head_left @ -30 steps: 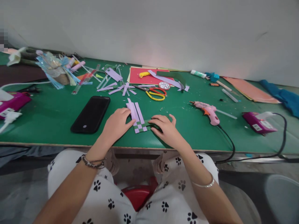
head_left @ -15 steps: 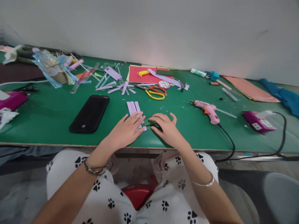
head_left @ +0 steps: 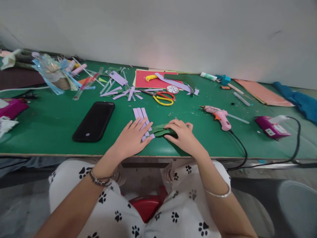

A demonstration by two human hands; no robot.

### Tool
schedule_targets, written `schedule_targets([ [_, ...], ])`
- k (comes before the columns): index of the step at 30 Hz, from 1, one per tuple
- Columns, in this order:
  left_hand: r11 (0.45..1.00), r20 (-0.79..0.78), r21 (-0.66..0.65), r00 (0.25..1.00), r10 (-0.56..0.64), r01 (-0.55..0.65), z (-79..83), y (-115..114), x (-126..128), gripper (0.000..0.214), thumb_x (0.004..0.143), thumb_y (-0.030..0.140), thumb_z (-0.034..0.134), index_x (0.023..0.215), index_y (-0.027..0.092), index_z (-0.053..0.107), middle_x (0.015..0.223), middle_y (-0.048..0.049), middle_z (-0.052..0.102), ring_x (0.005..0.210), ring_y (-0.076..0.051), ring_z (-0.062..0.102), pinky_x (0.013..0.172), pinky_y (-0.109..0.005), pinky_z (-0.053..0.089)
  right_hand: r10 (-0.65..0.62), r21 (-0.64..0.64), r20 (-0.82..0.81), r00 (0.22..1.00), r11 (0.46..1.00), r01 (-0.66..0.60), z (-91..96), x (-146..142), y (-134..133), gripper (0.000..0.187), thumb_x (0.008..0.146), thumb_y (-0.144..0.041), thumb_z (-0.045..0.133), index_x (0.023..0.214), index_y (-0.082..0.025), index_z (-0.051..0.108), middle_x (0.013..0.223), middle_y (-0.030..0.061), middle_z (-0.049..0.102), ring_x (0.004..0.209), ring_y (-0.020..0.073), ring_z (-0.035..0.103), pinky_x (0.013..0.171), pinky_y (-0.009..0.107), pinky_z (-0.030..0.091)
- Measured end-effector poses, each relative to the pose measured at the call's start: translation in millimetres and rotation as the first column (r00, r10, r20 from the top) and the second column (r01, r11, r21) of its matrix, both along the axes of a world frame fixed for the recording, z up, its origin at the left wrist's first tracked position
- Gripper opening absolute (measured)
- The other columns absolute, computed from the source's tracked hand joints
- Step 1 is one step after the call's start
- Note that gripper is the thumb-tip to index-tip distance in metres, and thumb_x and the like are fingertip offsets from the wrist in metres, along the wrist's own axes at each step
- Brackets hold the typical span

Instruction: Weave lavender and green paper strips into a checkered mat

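Note:
My left hand lies flat with spread fingers on a small weave of lilac paper strips near the front edge of the green table. Dark green paper strips run sideways out of the weave to the right. My right hand is curled over their right ends and pinches them. The woven part itself is mostly hidden under my left fingers.
A black phone lies left of my hands. Behind are yellow-and-red scissors, loose lilac strips and red paper. A pink glue gun with its cable and a purple box sit to the right.
My left hand moved from the weave's left side onto it and flattened. My right hand shifted slightly right, drawing the green strips' ends with it.

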State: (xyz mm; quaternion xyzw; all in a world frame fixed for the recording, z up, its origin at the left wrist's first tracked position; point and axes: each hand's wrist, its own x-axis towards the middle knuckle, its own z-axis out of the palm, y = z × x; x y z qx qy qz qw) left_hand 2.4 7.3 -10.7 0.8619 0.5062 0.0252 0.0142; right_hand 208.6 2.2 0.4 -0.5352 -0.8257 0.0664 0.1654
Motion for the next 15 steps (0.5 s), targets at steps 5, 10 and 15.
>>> schedule_targets([
  [5, 1.0, 0.02, -0.005, 1.0, -0.006, 0.006, -0.2, 0.0, -0.5, 0.052, 0.092, 0.045, 0.03, 0.139, 0.023, 0.033, 0.148, -0.0054, 0.028, 0.135, -0.026, 0.025, 0.108, -0.046, 0.025, 0.001, 0.029, -0.016, 1.0, 1.0, -0.001, 2.7, -1.0, 3.7, 0.014, 0.082, -0.02, 0.05, 0.091, -0.024, 0.059, 0.095, 0.0025, 0.065, 0.094, 0.0198, 0.055, 0.084, 0.037, 0.023],
  [10, 1.0, 0.049, 0.007, 0.999, -0.015, 0.014, -1.2, -0.4, -1.5, 0.052, 0.092, 0.045, 0.031, 0.138, 0.022, 0.036, 0.147, -0.0064, 0.031, 0.135, -0.026, 0.026, 0.108, -0.047, 0.025, -0.007, 0.151, 0.105, 0.994, 0.989, -0.009, 5.7, -2.8, 2.0, 0.024, 0.082, -0.011, 0.043, 0.096, -0.024, 0.059, 0.097, 0.0026, 0.065, 0.094, 0.0186, 0.055, 0.085, 0.036, 0.02],
  [15, 0.998, 0.109, 0.022, 0.992, -0.057, 0.054, -0.6, -0.1, -3.9, 0.054, 0.092, 0.047, 0.026, 0.138, 0.02, 0.035, 0.146, -0.008, 0.031, 0.135, -0.023, 0.027, 0.108, -0.045, 0.026, 0.171, 0.125, 0.106, 0.98, 0.975, -0.184, 8.8, -8.0, -0.9, 0.013, 0.083, -0.023, 0.047, 0.09, -0.022, 0.058, 0.093, 0.0017, 0.065, 0.089, 0.017, 0.055, 0.085, 0.034, 0.02],
])
